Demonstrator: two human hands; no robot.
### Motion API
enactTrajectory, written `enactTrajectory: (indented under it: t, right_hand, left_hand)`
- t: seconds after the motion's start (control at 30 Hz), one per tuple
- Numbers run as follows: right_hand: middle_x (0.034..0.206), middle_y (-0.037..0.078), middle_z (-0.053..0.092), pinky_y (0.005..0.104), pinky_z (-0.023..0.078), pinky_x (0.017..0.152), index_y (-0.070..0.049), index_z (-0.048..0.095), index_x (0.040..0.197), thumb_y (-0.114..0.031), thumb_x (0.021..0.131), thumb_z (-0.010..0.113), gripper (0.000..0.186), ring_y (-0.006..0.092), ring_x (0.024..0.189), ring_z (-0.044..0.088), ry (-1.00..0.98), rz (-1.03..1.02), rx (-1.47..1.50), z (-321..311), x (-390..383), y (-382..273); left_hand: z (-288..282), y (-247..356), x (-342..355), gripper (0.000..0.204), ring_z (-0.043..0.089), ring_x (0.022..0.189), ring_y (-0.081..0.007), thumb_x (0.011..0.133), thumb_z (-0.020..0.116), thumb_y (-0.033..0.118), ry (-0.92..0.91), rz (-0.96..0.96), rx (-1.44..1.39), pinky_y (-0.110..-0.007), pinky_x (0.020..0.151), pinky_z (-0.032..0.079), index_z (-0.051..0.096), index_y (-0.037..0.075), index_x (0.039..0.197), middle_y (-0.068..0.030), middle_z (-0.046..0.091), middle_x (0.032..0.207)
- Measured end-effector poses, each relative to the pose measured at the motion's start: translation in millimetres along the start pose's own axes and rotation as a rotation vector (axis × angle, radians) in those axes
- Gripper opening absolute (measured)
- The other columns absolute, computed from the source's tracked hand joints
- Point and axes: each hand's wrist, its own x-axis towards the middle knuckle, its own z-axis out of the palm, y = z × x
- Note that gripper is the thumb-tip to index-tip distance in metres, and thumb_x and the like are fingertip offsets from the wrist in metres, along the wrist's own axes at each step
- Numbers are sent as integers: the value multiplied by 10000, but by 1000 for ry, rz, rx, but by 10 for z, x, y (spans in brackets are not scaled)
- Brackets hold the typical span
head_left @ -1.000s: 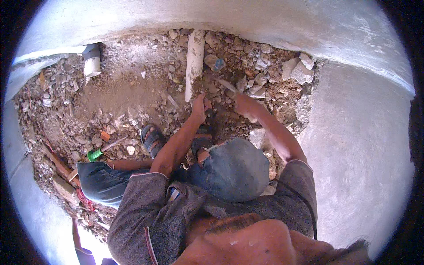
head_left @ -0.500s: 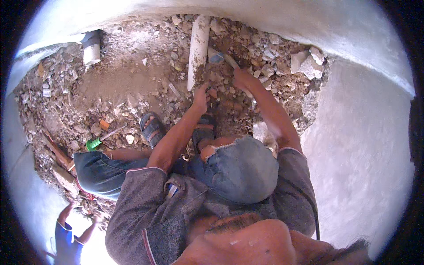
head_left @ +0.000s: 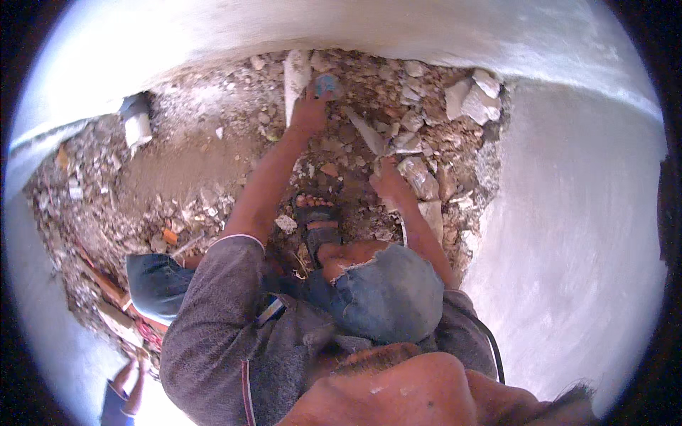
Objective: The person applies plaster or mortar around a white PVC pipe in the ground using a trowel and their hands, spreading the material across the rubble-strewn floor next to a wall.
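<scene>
My left hand (head_left: 308,116) reaches forward beside a white pipe (head_left: 296,71) that comes out from the wall base. Its fingers are apart and touch the near edge of a round bluish piece (head_left: 326,85) in the rubble; how firmly they touch cannot be seen. To the right, my right hand (head_left: 389,183) is closed around the handle of a pointed trowel (head_left: 366,132). Its pale blade points forward and left, low over the loose soil and stones. The handle is mostly hidden in my fist.
A wall (head_left: 234,28) runs along the far side, and a pale slab (head_left: 568,234) lies at right. Broken concrete chunks (head_left: 477,98) sit at far right. Another white pipe (head_left: 138,130) emerges at far left. Another person's arms (head_left: 131,376) show at lower left.
My left hand has moved forward from the pipe's near end to the bluish piece. My right hand has drawn back toward me with the trowel, away from that piece.
</scene>
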Motion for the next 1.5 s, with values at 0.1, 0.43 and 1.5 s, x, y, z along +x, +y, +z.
enactTrajectory:
  t: [0.1, 0.43, 1.5]
  right_hand:
    - [904, 228, 603, 434, 481, 733, 3, 304, 1296, -222, 800, 602, 621, 348, 827, 604, 24, 171, 328, 160, -504, 257]
    - [912, 191, 598, 327, 505, 522, 1, 356, 1290, -233, 798, 637, 613, 201, 652, 610, 161, 495, 798, 5, -796, 307]
    - [913, 285, 591, 498, 483, 755, 98, 512, 1057, -134, 784, 489, 359, 413, 866, 594, -356, -267, -308, -240, 332, -114]
  left_hand:
    - [-125, 132, 74, 524, 319, 1274, -397, 772, 549, 177, -266, 135, 108, -469, 994, 343, 465, 69, 1278, -265, 268, 1401]
    - [-472, -571, 68, 375, 478, 1146, -364, 823, 468, 114, -99, 380, 269, -428, 960, 394, 534, -15, 1168, -213, 398, 1341]
    - [-3913, -1101, -2380, 355, 496, 1139, -231, 906, 434, 154, 140, -383, -168, -321, 1001, 346, 494, 47, 1239, -121, 512, 1236]
